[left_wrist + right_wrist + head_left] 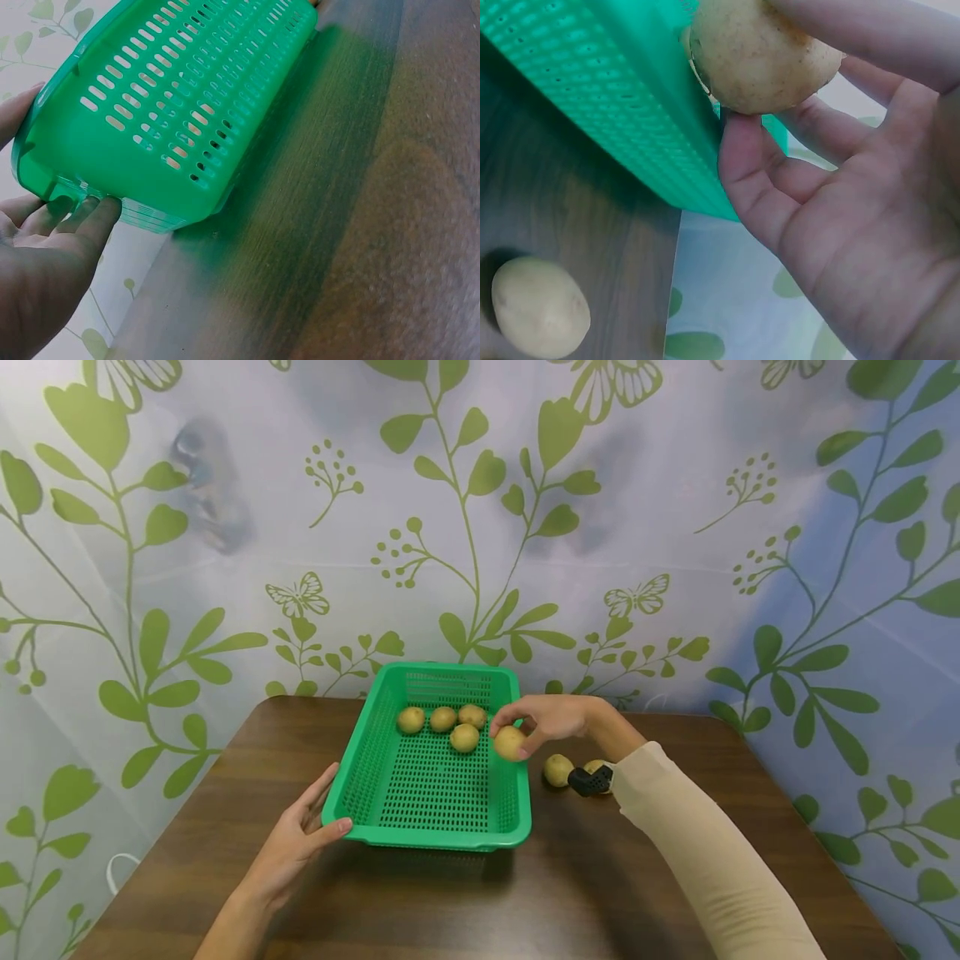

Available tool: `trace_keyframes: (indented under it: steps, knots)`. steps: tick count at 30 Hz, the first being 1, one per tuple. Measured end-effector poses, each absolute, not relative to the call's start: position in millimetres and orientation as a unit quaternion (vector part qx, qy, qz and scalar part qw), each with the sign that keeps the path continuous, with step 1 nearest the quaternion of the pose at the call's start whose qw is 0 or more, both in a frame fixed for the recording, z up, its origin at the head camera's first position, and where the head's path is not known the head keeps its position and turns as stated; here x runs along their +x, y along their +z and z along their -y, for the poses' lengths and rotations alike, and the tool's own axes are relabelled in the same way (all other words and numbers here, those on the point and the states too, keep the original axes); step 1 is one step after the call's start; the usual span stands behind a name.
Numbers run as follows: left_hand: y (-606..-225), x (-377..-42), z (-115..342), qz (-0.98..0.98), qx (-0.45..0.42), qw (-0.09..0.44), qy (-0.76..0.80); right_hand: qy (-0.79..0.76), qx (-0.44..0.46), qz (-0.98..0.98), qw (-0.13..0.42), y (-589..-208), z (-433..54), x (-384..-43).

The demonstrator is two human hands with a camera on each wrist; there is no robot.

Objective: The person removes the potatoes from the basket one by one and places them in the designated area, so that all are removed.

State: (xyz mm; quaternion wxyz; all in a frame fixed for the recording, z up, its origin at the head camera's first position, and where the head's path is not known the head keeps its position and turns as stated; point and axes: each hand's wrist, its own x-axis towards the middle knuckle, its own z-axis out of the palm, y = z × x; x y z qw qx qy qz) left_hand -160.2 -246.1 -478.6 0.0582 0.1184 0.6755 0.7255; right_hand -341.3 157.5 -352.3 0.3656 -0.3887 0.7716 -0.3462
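Observation:
A green plastic basket (431, 836) with slotted walls stands on the table, several potatoes (464, 738) grouped toward its far side. My left hand (300, 835) grips its near left corner, thumb over the rim; in the left wrist view the fingers (101, 221) lie under the rim's outer side. At the basket's right edge, my right hand (551, 720) pinches a potato (510, 743) between thumb and fingers, held at rim height. The right wrist view shows this potato (761, 60) close beside the green wall.
Two more potatoes lie on the table right of the basket; one (557, 770) shows fully, the other (596, 766) is partly behind the black wrist camera (589, 781). A leaf-patterned curtain (480, 527) hangs behind the brown wooden table (420, 910).

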Motion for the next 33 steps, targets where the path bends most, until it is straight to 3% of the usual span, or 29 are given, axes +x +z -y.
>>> trace_keyframes:
  steps: [21,33]
  knots:
    - [-476,-159,247,-0.671,0.122,0.063,0.728,-0.399,-0.374,-0.742,0.387,-362,-196,-333]
    - [-477,-161,247,-0.673,0.125,0.065,0.726,-0.387,-0.374,-0.763,0.358,-382,-217,-320]
